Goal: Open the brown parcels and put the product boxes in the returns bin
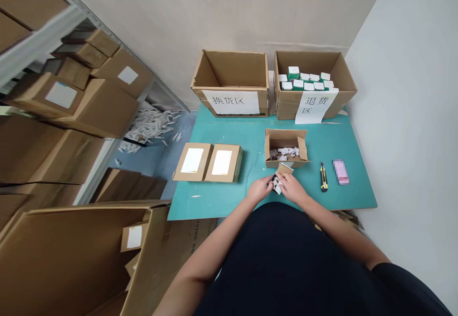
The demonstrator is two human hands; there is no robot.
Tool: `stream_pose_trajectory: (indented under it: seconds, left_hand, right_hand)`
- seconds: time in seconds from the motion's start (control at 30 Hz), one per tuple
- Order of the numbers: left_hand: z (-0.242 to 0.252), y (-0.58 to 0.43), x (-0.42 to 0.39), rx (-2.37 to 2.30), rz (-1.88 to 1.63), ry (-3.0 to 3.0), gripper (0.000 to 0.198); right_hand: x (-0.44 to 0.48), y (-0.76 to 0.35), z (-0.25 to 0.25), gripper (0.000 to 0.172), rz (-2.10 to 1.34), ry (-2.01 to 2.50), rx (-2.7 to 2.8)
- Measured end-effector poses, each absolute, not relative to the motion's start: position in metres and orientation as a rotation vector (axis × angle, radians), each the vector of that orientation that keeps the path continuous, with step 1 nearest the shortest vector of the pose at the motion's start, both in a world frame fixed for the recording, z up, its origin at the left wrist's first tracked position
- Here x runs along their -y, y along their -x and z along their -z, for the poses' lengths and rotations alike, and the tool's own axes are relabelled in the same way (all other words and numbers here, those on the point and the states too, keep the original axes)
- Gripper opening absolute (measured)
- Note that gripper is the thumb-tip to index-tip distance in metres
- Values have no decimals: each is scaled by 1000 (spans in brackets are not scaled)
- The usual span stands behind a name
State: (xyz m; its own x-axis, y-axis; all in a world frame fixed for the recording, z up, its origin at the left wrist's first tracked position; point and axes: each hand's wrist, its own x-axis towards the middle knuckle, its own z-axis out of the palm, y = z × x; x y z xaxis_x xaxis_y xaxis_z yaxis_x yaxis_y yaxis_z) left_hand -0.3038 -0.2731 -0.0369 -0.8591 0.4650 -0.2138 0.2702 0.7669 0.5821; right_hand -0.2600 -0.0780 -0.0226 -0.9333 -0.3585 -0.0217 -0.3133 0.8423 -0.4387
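Note:
My left hand (260,189) and my right hand (292,189) are both closed on a small black-and-white box (276,184) at the table's front edge. A brown cardboard flap (284,168) stands up at its far side; whether it belongs to the box I cannot tell. The fingers hide much of the item. Just beyond my hands is an open carton (286,164) with crumpled paper (288,152) inside. To the right of my right hand lie a yellow-and-black box cutter (324,177) and a pink, pixelated object (341,172).
Two large open cartons stand at the back: one with bare inner walls (236,68), one (286,106) holding several green-and-white boxes (304,82). Two labelled brown boxes (193,161) sit on the green table (200,201). Left are a loaded shelf (86,192) and a big carton (71,254).

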Motion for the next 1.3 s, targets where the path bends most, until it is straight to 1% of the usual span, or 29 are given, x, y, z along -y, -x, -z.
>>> stream_pose_trajectory:
  seconds: [0.07, 0.23, 0.4, 0.53, 0.63, 0.7, 0.77, 0.93, 1.17, 1.3]
  left_hand:
    - [39, 305, 275, -2603, -924, -457, 38]
    - [55, 308, 277, -2457, -1284, -156, 32]
    - [70, 307, 275, -2219, -1564, 62, 28]
    - [73, 306, 274, -2151, -1636, 129, 27]
    - [74, 306, 274, -2099, -1699, 134, 28]
    - [74, 306, 273, -2081, -1714, 125, 30]
    - [73, 306, 271, -2080, -1709, 119, 32]
    - [71, 305, 268, -2172, -1641, 63, 32]
    - [69, 305, 268, -2332, -1552, 30, 28]
    - [61, 304, 266, -2405, -1486, 3, 26]
  right_hand:
    - [78, 258, 22, 49, 700, 529, -2924]
    - [83, 253, 14, 36, 617, 608, -2851]
    - [86, 254, -4, 28, 514, 511, -2884]
    - [86, 257, -13, 27, 327, 389, -2827]
    - [89, 260, -17, 37, 216, 344, -2769]
    - [94, 263, -19, 43, 167, 321, -2742]
    - [101, 267, -22, 44, 129, 285, -2725]
    - [121, 275, -22, 31, 69, 162, -2689]
    - [126, 288, -18, 26, 101, 209, -2666]
    - [112, 286, -23, 30, 148, 279, -2667]
